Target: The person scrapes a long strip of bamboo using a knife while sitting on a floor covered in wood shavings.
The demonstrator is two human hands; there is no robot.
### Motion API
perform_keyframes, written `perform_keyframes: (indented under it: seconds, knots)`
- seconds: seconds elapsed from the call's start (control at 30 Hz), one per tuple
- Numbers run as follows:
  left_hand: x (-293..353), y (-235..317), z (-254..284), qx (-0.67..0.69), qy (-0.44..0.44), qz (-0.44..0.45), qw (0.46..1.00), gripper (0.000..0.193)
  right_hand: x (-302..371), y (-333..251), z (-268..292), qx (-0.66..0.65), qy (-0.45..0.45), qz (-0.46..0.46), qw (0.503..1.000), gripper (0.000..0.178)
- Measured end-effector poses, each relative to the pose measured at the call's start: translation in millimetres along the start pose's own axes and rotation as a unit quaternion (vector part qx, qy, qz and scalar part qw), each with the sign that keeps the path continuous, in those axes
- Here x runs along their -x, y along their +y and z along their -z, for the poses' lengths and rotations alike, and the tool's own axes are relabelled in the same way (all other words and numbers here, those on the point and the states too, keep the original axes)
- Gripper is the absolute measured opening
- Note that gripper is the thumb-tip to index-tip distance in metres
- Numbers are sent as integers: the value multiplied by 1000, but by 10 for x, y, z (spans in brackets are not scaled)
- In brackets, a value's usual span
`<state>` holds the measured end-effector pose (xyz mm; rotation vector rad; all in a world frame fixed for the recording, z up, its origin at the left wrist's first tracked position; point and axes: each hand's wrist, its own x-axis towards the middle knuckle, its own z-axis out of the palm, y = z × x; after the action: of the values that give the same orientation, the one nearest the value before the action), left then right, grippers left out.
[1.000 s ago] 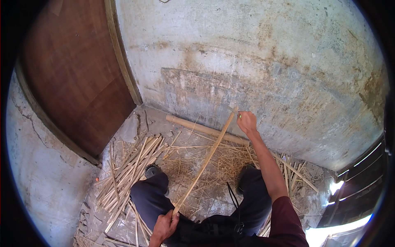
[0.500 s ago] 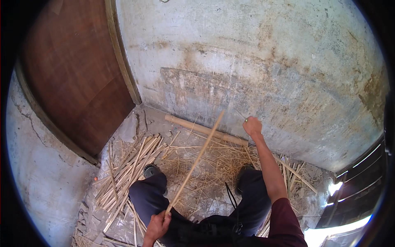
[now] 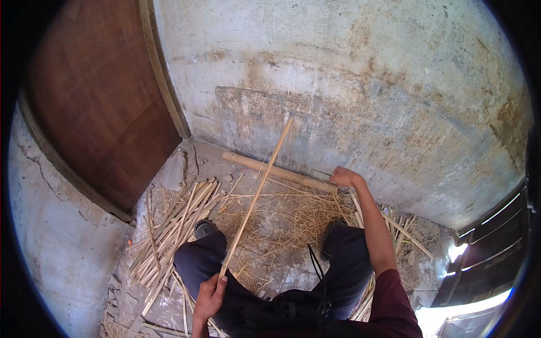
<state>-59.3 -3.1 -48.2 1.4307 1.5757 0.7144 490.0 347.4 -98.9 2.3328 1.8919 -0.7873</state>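
My left hand (image 3: 209,294) grips the near end of a long thin bamboo stick (image 3: 256,194), which slants up and away toward the grey wall. My right hand (image 3: 345,177) reaches down and forward with curled fingers, at the right end of a thick pale bamboo pole (image 3: 276,171) lying at the foot of the wall. I cannot tell whether it grips the pole. My dark-trousered legs and shoes stand in a litter of straw (image 3: 282,219).
A pile of split bamboo strips (image 3: 169,236) lies on the floor to my left, more strips (image 3: 403,231) to my right. A brown wooden door (image 3: 101,107) stands at the left. Dark slatted panels (image 3: 490,253) are at the right edge.
My right hand has let go of the thin stick's top and dropped to the thick pole's end. My left hand has pulled the stick back and lower.
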Motion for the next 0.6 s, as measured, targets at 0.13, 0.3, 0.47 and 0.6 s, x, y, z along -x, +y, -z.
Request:
perform_keyframes:
  seconds: [0.13,0.3,0.47,0.6]
  knots:
    - [-130,56,-95,-11,12,-2,1000,38,381,-300,142,-161,139,171,962,53]
    - [-118,186,-130,-22,21,-15,999,34,1241,-1328,319,-347,59,252,901,37]
    - [-238,371,-234,8,5,-30,999,36,1989,-1775,24,-420,11,311,852,32]
    - [-325,345,-286,107,-22,-23,994,39,2279,-1936,-354,-273,78,472,835,28]
